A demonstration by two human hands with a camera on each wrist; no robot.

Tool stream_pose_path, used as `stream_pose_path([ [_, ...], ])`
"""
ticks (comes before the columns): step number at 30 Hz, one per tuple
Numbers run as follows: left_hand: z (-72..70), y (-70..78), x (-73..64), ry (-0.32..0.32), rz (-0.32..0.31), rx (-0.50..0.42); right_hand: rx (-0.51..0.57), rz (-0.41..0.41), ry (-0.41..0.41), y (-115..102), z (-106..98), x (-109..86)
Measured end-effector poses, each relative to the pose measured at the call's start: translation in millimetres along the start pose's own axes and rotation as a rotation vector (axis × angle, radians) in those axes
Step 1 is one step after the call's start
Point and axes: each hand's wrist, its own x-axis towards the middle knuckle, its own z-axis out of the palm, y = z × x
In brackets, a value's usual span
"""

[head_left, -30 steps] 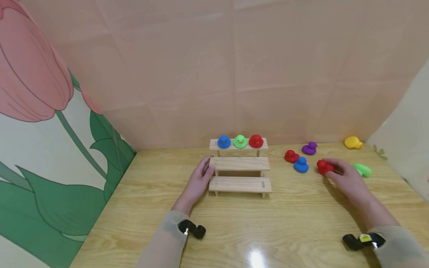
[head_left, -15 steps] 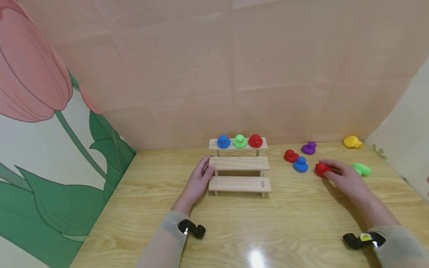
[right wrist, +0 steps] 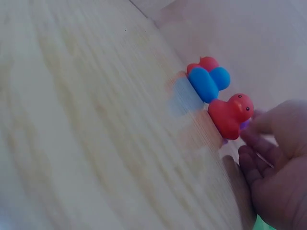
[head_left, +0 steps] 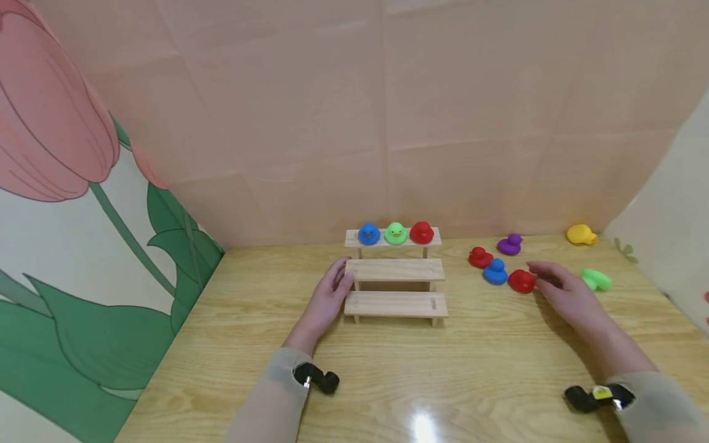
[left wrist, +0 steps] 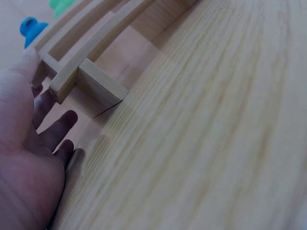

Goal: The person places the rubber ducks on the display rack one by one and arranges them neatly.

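At the left end of a three-step wooden stand point(head_left: 396, 304), my left hand point(head_left: 327, 298) holds the middle step, thumb at its front corner and fingers behind. The left wrist view shows the other fingers of that hand point(left wrist: 29, 158) loosely bent beside the stand's leg. A red rubber duck point(head_left: 522, 281) sits upright on the table, right of a blue duck point(head_left: 495, 272). My right hand point(head_left: 570, 298) is just right of this red duck, fingers loosely bent and holding nothing; in the right wrist view the fingertips are close to the duck point(right wrist: 225, 117).
On the top step stand a blue duck point(head_left: 368, 234), a green duck point(head_left: 396, 234) and a red duck point(head_left: 422, 233). Another red duck point(head_left: 480, 257), a purple duck point(head_left: 509, 245), a yellow duck point(head_left: 580, 234) and a tipped green duck point(head_left: 596, 280) lie on the right.
My right hand has set the red duck a little further left, beside the blue one, and let it go. My left hand stays at the stand.
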Motion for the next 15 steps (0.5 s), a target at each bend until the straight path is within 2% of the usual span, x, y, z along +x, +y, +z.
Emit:
stream_pose_path([
  [4,-0.2,1.2,-0.4,0.002,-0.006,0.007,-0.013,-0.017,-0.021,0.8,-1.8,-0.3],
  [11,-0.6,1.9,0.1,0.001,-0.003,0.008,-0.128,-0.018,-0.109,0.8,-1.0,0.5],
  [15,-0.3,1.1,-0.6,0.001,-0.012,0.012,-0.150,-0.025,-0.102,3.0,1.6,-0.1],
])
